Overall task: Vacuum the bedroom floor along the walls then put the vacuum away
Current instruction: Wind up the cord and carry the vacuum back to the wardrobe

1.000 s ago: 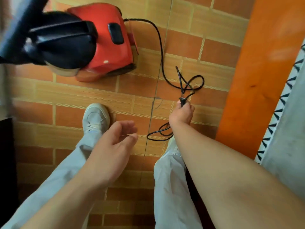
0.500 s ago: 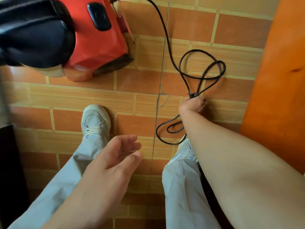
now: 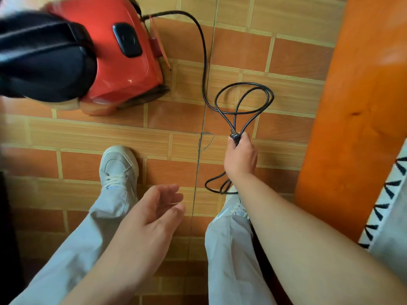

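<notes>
**Cord coming up into loops beside the vacuum**

The right hand (image 3: 241,159) has come up off the tiles in the last second, and the loops of power cord (image 3: 203,62) fanning out ahead of it are wider than they were. Its fingers are clenched round the plug (image 3: 235,137) and the gathered strands. Another loop dangles behind the wrist, above the right foot. The left hand (image 3: 152,216) hovers over the legs as before, fingers relaxed and slightly spread, grasping nothing.

The red canister vacuum cleaner (image 3: 123,62) sits on the tiled floor (image 3: 88,133) ahead and to the left, with its black hose end (image 3: 44,56) lying across its top. The cord leaves its rear and runs in one slack curve down to the held loops.

I take this for the putting-away stage. The plug is free in the hand, so the vacuuming looks finished and the cord is being coiled. The slack stretch between machine and hand has yet to be taken in.

The orange wooden bed side (image 3: 352,106) closes off the right, near the widest loop, with patterned bedding (image 3: 392,205) beyond it. A dark piece of furniture (image 3: 6,216) lines the left edge. Between them runs an open strip of tile where the left shoe (image 3: 119,166) stands, near the vacuum. There is room to wind towards the body, though the wide loop could brush the bed side.
</notes>
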